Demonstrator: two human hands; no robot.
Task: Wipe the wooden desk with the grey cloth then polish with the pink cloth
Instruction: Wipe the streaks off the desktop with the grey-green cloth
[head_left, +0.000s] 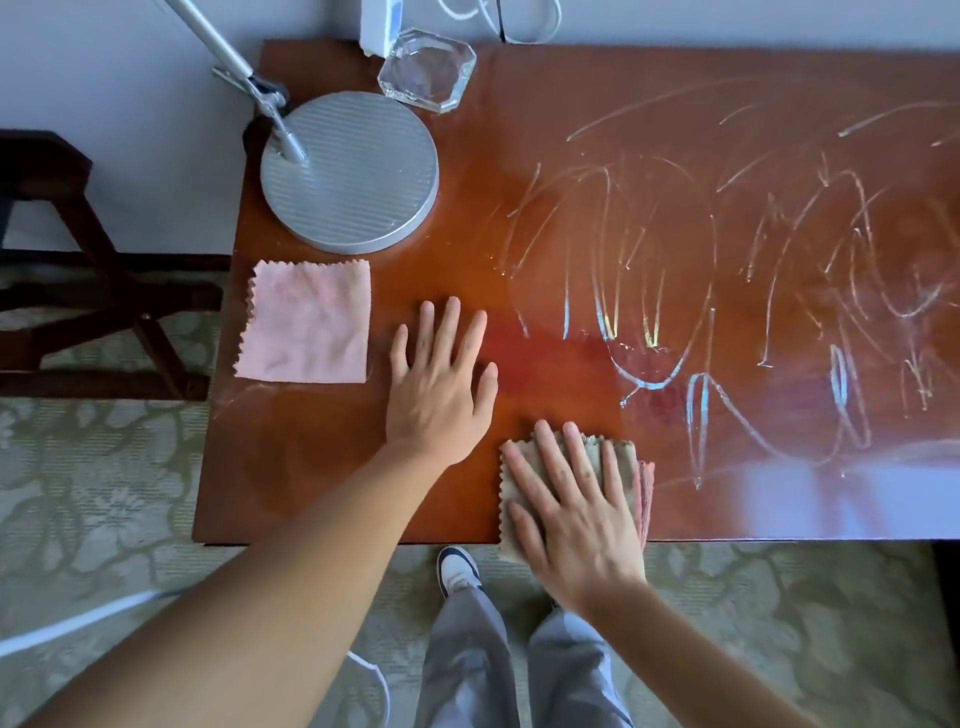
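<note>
The wooden desk is covered on its right half with pale scribbled streaks. A folded grey cloth lies at the desk's front edge, partly overhanging it, and my right hand presses flat on it with straight fingers. My left hand rests flat on the bare wood just left of the streaks, fingers spread. The pink cloth lies flat near the desk's left edge, a short way left of my left hand, untouched.
A round grey lamp base with its metal arm stands at the back left. A glass ashtray and a white box sit at the back edge. A dark wooden stool stands left of the desk on patterned carpet.
</note>
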